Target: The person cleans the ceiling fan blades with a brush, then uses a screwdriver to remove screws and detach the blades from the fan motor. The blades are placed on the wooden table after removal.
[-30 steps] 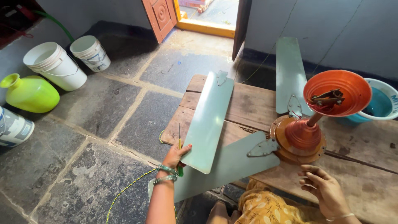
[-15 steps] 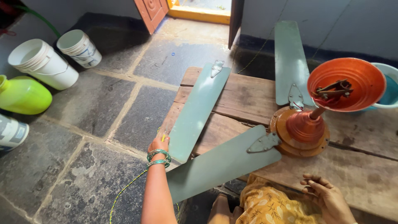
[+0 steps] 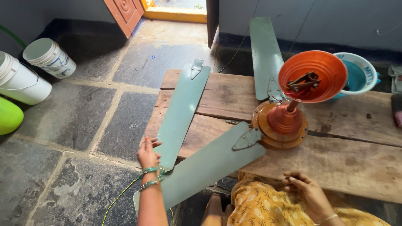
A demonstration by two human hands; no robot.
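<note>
Green loose fan blade (image 3: 181, 112) on wooden bench (image 3: 343, 163), wide end under left hand (image 3: 148, 154), fingers (image 3: 146, 143) spread on its edge. Right hand (image 3: 307, 193) w/ fingers curled loosely, empty, at bench edge. Best to grip blade edge firmly, keep it flat, clear of orange motor hub (image 3: 281, 123).

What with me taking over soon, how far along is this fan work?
Done: one green blade lies loose on the table, free of the motor; metal parts sit in the orange cup. In hand: the left hand touches that blade's plain end; the right hand rests at the table edge. Left, seemingly: the front blade and rear blade are bracketed to the motor.
</note>
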